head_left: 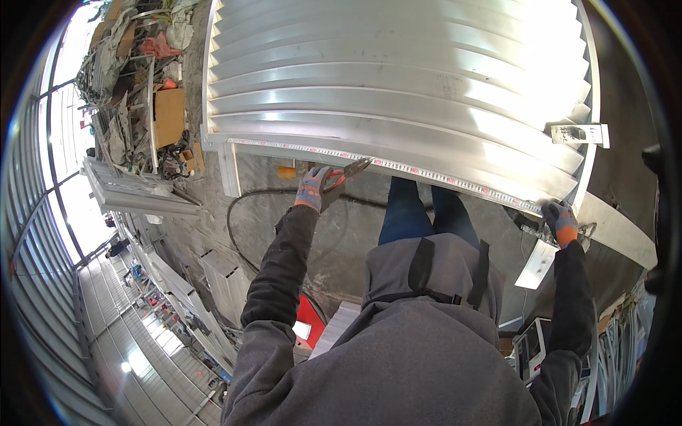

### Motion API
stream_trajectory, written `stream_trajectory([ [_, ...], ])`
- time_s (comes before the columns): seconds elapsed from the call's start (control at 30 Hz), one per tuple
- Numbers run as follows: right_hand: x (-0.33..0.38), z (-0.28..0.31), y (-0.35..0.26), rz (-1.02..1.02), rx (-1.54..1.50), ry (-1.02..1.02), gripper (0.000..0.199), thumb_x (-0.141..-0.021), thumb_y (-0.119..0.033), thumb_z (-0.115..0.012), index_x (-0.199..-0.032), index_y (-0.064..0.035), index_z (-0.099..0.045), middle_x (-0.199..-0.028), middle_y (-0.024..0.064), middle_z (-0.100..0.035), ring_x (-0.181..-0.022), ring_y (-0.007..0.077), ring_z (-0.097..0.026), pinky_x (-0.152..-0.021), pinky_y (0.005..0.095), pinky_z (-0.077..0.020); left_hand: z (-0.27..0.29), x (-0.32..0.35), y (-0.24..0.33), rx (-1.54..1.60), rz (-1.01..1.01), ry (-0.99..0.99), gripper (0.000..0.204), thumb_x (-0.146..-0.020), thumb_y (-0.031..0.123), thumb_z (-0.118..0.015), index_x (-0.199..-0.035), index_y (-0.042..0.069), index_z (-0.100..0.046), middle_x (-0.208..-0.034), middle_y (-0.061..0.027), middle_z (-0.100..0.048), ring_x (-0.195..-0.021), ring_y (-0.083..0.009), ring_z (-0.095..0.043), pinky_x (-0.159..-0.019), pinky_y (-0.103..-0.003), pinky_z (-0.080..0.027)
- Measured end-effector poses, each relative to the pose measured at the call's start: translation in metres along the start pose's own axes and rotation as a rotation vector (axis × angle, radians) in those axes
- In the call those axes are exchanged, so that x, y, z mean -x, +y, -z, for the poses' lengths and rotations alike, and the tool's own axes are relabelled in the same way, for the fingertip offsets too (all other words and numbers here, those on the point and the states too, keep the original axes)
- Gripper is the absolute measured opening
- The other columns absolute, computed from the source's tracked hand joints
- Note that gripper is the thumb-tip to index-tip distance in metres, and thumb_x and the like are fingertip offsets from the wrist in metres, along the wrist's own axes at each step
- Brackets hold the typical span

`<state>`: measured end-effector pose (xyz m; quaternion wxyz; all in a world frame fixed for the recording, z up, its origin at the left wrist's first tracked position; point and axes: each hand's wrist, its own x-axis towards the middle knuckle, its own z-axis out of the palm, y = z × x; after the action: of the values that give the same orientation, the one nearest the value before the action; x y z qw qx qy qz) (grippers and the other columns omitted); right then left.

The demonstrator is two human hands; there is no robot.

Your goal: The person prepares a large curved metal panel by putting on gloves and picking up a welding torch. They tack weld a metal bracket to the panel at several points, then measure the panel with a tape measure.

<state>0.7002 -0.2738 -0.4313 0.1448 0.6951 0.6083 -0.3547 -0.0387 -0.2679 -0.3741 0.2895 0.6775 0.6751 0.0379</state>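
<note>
A large louvered metal panel (398, 92) with rows of silvery slats lies in front of me. Along its near edge stretches a white tape measure (419, 170) with black and red marks. My left hand (312, 188), in a grey and orange glove, grips a pair of pliers (349, 172) with red handles. The pliers' jaws point right and touch or nearly touch the tape. My right hand (561, 221), gloved alike, is closed at the tape's right end, by the panel's near right corner. Its fingers partly hide what they hold there.
A black cable (231, 220) curves over the concrete floor. Scrap and a cardboard box (169, 117) lie far left. A white label (579, 134) sits on the panel's right frame. A red item (307, 319) is beside my left arm; a metal piece (536, 265) hangs below my right hand.
</note>
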Motion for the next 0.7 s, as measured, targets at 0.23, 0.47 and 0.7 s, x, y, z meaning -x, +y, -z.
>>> stream_trajectory([
  [0.23, -0.001, 0.002, -0.003, -0.056, -0.018, -0.051, 0.037, -0.100, -0.044, -0.064, -0.104, -0.0080, -0.074, -0.111, 0.0190, -0.068, -0.107, 0.0394, -0.066, -0.093, 0.0461, -0.0523, 0.004, -0.008, -0.010, -0.080, -0.076, 0.023, 0.055, -0.077, 0.032, -0.089, -0.122, 0.007, -0.070, -0.111, -0.0179, -0.069, -0.103, -0.0370, -0.068, -0.088, -0.045, -0.056],
  [0.47, -0.005, -0.008, 0.009, 0.107, -0.045, 0.055, 0.035, -0.102, -0.035, -0.063, -0.097, -0.0014, -0.069, -0.092, 0.0202, -0.068, -0.088, 0.0396, -0.065, -0.080, 0.0452, -0.0502, 0.009, 0.000, -0.020, 0.212, 0.168, -0.123, 0.054, -0.083, 0.029, -0.086, -0.127, 0.004, -0.068, -0.110, -0.0147, -0.069, -0.094, -0.0286, -0.073, -0.082, -0.038, -0.058],
  [0.7, -0.007, -0.011, 0.018, 0.096, -0.136, 0.024, 0.027, -0.101, -0.026, -0.066, -0.101, 0.0001, -0.071, -0.096, 0.0190, -0.068, -0.092, 0.0345, -0.068, -0.085, 0.0400, -0.0518, 0.039, -0.009, -0.035, 0.197, 0.130, -0.113, 0.052, -0.085, 0.026, -0.086, -0.130, 0.008, -0.068, -0.109, -0.0147, -0.072, -0.092, -0.0250, -0.073, -0.082, -0.036, -0.059],
])
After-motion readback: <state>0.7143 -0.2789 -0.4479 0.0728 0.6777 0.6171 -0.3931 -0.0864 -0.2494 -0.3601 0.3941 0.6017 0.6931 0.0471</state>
